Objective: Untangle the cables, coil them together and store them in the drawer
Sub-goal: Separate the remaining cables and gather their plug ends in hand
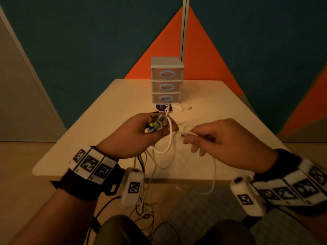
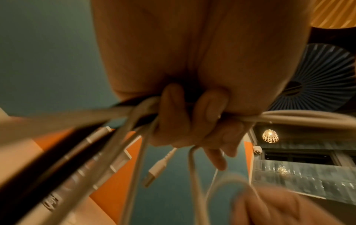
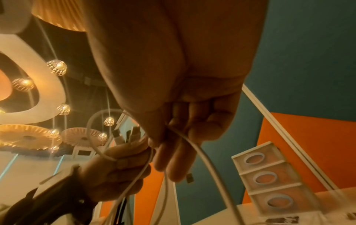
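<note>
Above the near half of the pale square table (image 1: 92, 121), I see my left hand (image 1: 136, 137) closed round a bundle of white and dark cables (image 1: 146, 174), the fingers curled tight over the strands in the left wrist view. Several connector ends (image 1: 155, 123) stick up out of the top of that fist, pointing away from me toward the drawers, while the long runs hang down past the table's near edge toward my lap, so the bundle's long axis is roughly vertical. My right hand (image 1: 221, 144) sits just beside the left, thumb and forefinger pinching one thin white cable (image 1: 190, 133) near its plug end; the remaining fingers are loosely curled beneath. That pinched length lies about horizontal, plug tip toward the left hand, and a white loop (image 1: 168, 144) sags between the two hands. Further slack falls from the right hand over the table edge. At the far side of the table stands a small grey three-drawer plastic unit (image 1: 167, 80) with oval ring handles, all three drawers closed. Just in front of it lie a dark purple card (image 1: 161, 107) and another white cable end (image 1: 185, 108), resting on the tabletop.
</note>
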`<control>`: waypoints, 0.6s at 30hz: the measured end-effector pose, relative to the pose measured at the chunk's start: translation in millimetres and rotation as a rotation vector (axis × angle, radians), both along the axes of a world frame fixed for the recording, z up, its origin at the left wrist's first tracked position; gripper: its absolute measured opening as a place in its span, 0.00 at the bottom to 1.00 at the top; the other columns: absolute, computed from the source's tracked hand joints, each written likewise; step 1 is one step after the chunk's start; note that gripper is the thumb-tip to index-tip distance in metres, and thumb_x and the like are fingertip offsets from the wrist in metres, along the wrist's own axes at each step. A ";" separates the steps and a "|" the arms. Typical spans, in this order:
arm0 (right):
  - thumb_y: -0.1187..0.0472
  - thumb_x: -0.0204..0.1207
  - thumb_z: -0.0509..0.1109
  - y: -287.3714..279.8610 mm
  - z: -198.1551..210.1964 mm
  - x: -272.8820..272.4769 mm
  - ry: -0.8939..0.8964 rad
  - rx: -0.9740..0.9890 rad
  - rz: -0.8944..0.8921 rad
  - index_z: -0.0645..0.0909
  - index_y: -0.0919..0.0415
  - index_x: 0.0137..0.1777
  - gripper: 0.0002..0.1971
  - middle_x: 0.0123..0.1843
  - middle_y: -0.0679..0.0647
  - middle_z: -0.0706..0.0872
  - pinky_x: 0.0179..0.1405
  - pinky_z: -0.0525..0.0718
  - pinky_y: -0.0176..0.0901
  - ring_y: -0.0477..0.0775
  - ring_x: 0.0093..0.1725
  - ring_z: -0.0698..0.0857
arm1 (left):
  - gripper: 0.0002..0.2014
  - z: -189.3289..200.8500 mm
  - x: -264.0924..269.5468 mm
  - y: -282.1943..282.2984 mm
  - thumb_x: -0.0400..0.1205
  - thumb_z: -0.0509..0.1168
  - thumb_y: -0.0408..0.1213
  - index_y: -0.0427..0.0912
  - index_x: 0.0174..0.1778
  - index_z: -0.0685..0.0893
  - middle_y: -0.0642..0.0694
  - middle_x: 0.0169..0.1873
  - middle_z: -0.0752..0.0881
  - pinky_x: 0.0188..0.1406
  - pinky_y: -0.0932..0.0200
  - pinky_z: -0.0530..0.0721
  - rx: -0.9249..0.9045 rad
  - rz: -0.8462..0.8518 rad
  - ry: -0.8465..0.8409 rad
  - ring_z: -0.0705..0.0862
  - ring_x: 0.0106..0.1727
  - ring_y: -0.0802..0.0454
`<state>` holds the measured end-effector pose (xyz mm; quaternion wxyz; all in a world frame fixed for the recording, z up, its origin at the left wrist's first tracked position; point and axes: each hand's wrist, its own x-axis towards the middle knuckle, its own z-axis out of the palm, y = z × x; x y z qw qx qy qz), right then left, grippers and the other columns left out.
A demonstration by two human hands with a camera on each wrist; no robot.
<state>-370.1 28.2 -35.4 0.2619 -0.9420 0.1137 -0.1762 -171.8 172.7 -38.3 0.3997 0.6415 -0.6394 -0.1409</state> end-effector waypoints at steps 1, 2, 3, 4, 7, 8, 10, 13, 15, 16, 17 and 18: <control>0.49 0.84 0.68 -1.9 -1.6 -7.3 0.011 0.018 -0.013 0.91 0.46 0.51 0.10 0.39 0.38 0.92 0.41 0.85 0.28 0.37 0.37 0.91 | 0.06 0.3 3.7 2.6 0.87 0.66 0.42 0.54 0.53 0.89 0.57 0.45 0.89 0.47 0.61 0.83 -0.003 0.034 0.009 0.87 0.45 0.56; 0.47 0.83 0.68 -4.0 -5.3 -16.5 0.047 0.045 -0.023 0.91 0.45 0.51 0.10 0.40 0.36 0.92 0.42 0.85 0.27 0.36 0.38 0.91 | 0.07 0.7 6.9 5.4 0.87 0.65 0.42 0.54 0.53 0.89 0.62 0.44 0.89 0.43 0.66 0.82 -0.011 0.070 0.023 0.86 0.43 0.60; 0.45 0.82 0.67 -5.8 -11.5 -26.9 0.107 0.082 -0.029 0.90 0.43 0.50 0.10 0.40 0.36 0.92 0.42 0.84 0.26 0.35 0.40 0.91 | 0.08 1.5 9.3 7.2 0.88 0.65 0.41 0.54 0.53 0.89 0.65 0.40 0.87 0.37 0.71 0.79 -0.022 0.106 0.040 0.84 0.37 0.64; 0.44 0.82 0.67 -6.7 -20.0 -37.4 0.183 0.115 -0.022 0.90 0.43 0.47 0.11 0.39 0.37 0.92 0.41 0.84 0.27 0.36 0.40 0.90 | 0.08 2.1 11.8 8.1 0.88 0.64 0.40 0.53 0.53 0.90 0.65 0.35 0.85 0.32 0.74 0.76 -0.032 0.141 0.059 0.81 0.32 0.65; 0.40 0.83 0.67 -8.0 -60.6 -62.5 0.403 0.127 0.073 0.83 0.55 0.34 0.22 0.28 0.48 0.82 0.35 0.77 0.32 0.41 0.31 0.82 | 0.09 5.0 16.5 9.0 0.89 0.63 0.39 0.51 0.52 0.90 0.64 0.29 0.82 0.28 0.75 0.73 -0.061 0.197 0.095 0.77 0.26 0.64; 0.37 0.82 0.67 -6.0 -73.4 -67.6 0.486 0.125 0.087 0.81 0.56 0.32 0.25 0.26 0.48 0.79 0.34 0.75 0.35 0.42 0.30 0.80 | 0.09 6.0 16.2 9.2 0.89 0.63 0.41 0.51 0.52 0.90 0.62 0.27 0.81 0.28 0.73 0.73 -0.066 0.198 0.109 0.76 0.25 0.63; 0.29 0.78 0.66 -4.0 -90.5 -73.9 0.631 0.104 0.112 0.83 0.49 0.34 0.25 0.28 0.42 0.82 0.36 0.76 0.33 0.40 0.32 0.83 | 0.10 6.6 13.8 8.4 0.89 0.62 0.43 0.50 0.51 0.90 0.60 0.26 0.80 0.28 0.71 0.74 -0.061 0.184 0.140 0.74 0.25 0.61; 0.24 0.69 0.70 -4.1 -83.2 -70.9 0.670 0.124 0.091 0.88 0.35 0.54 0.22 0.51 0.31 0.90 0.55 0.85 0.31 0.30 0.51 0.87 | 0.10 3.8 6.4 5.7 0.89 0.63 0.43 0.50 0.51 0.89 0.63 0.32 0.84 0.33 0.64 0.78 -0.047 0.131 0.085 0.80 0.31 0.60; 0.27 0.68 0.70 -5.1 -56.0 -60.2 0.509 0.158 0.002 0.81 0.28 0.66 0.25 0.59 0.24 0.85 0.57 0.86 0.31 0.27 0.57 0.84 | 0.08 1.3 2.2 2.8 0.88 0.63 0.44 0.53 0.50 0.89 0.56 0.37 0.86 0.40 0.53 0.82 -0.025 0.085 0.046 0.84 0.37 0.51; 0.31 0.71 0.68 -4.2 -37.3 -51.6 0.383 0.150 -0.039 0.76 0.24 0.68 0.24 0.60 0.21 0.81 0.53 0.86 0.28 0.26 0.57 0.83 | 0.08 0.3 0.2 1.9 0.88 0.64 0.44 0.53 0.50 0.89 0.56 0.39 0.86 0.41 0.54 0.82 -0.011 0.047 0.034 0.84 0.38 0.51; 0.34 0.74 0.67 -3.4 -17.3 -42.1 0.240 0.117 -0.061 0.71 0.21 0.70 0.23 0.62 0.20 0.79 0.49 0.85 0.26 0.27 0.58 0.82 | 0.08 -0.1 -2.7 1.5 0.88 0.64 0.43 0.52 0.50 0.89 0.59 0.39 0.86 0.41 0.59 0.81 0.007 0.003 0.021 0.84 0.38 0.54; 0.38 0.77 0.66 -3.9 1.2 -31.8 0.102 0.058 -0.052 0.68 0.20 0.73 0.24 0.63 0.22 0.78 0.47 0.85 0.26 0.28 0.59 0.82 | 0.07 -0.1 -6.3 1.7 0.88 0.64 0.43 0.51 0.50 0.88 0.61 0.39 0.86 0.43 0.62 0.80 0.031 -0.042 0.005 0.84 0.39 0.57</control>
